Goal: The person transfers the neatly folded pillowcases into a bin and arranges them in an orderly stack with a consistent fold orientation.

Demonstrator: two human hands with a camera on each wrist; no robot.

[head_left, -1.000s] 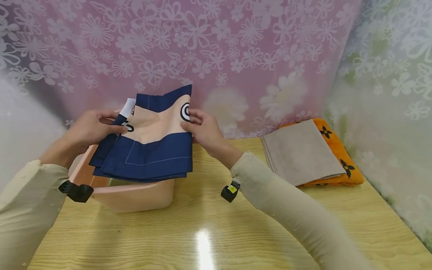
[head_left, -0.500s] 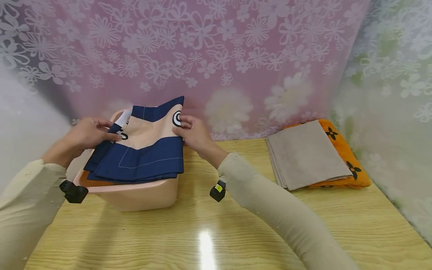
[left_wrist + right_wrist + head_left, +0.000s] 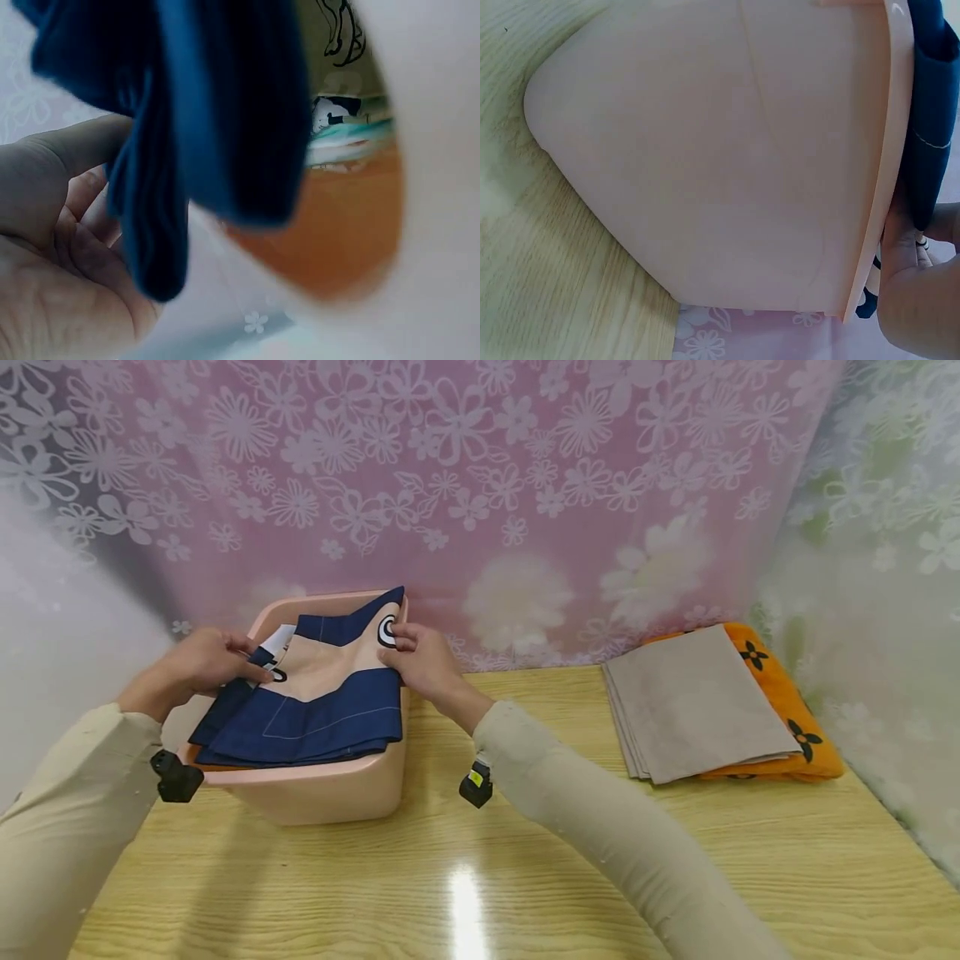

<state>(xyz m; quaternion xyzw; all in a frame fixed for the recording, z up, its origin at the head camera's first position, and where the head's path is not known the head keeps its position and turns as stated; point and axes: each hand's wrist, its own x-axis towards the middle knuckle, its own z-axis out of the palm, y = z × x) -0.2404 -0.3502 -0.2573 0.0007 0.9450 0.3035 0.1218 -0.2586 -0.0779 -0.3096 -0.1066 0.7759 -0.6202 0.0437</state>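
Observation:
A folded navy-and-peach cloth (image 3: 337, 664) with black-and-white ring prints lies tilted over the mouth of a pink plastic basin (image 3: 337, 793). My left hand (image 3: 202, 664) pinches its left edge between thumb and fingers, beside a white patch. At the opposite edge, my right hand (image 3: 427, 668) pinches the cloth near a ring print. In the left wrist view, thick navy folds (image 3: 225, 112) hang from the fingers over the basin, and orange and patterned fabric (image 3: 330, 217) shows inside. From the right wrist, the cloth's navy edge (image 3: 934, 112) appears just past the basin rim.
To the right on the wooden table (image 3: 540, 843), a stack of folded grey-beige cloth (image 3: 697, 706) lies on a folded orange cloth (image 3: 813, 739) with black flowers. A pink floral curtain (image 3: 480, 485) hangs behind, and a pale floral one (image 3: 885, 610) hangs at the right.
Both hands have lowered the folded cloth and moved it slightly left, down onto the basin. More of the basin's back rim shows now. The camera view has shifted a little left.

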